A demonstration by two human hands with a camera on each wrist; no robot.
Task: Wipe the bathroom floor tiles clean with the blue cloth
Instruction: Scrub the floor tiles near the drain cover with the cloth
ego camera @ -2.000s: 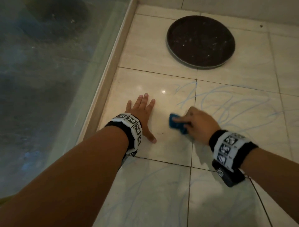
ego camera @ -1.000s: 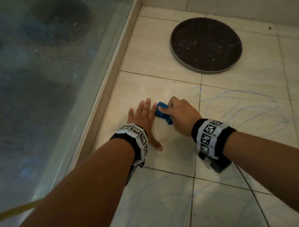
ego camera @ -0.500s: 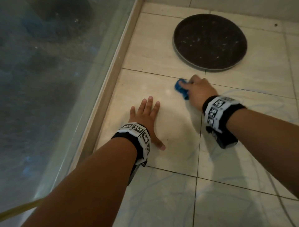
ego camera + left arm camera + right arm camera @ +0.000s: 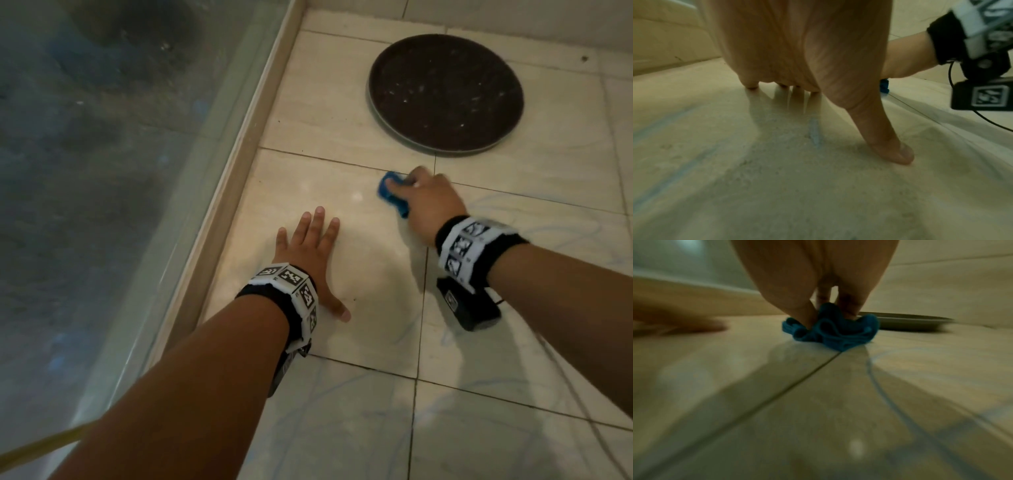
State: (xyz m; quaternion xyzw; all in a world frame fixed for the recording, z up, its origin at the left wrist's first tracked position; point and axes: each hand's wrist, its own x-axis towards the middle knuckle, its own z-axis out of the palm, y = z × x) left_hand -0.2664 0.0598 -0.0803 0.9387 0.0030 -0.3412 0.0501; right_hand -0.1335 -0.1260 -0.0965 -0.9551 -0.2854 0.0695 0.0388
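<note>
While both forearms reach in from 6 o'clock, the scene reads near to far:

Floor tiles [image 4: 342, 428]: pale, with faint blue scribbles at 5 o'clock.
Left hand [image 4: 308, 253]: centre, flat on a tile, fingers straight and spread, holding nothing.
Right hand [image 4: 428, 202]: at 1 o'clock, fingers curled, pinching the cloth against the floor.
Blue cloth [image 4: 390, 193]: bunched under those fingers, beside a grout line.
Dark round tray [image 4: 445, 92]: farther, at 1 o'clock.
Glass panel [image 4: 102, 171]: along 9 o'clock.

No readable txt, brand or nos. anywhere. Only b/w square marker patterns on left wristband [image 4: 291, 277] & right wristband [image 4: 469, 246], plus a blurred label on black wrist unit [image 4: 986, 95], illegible.
</note>
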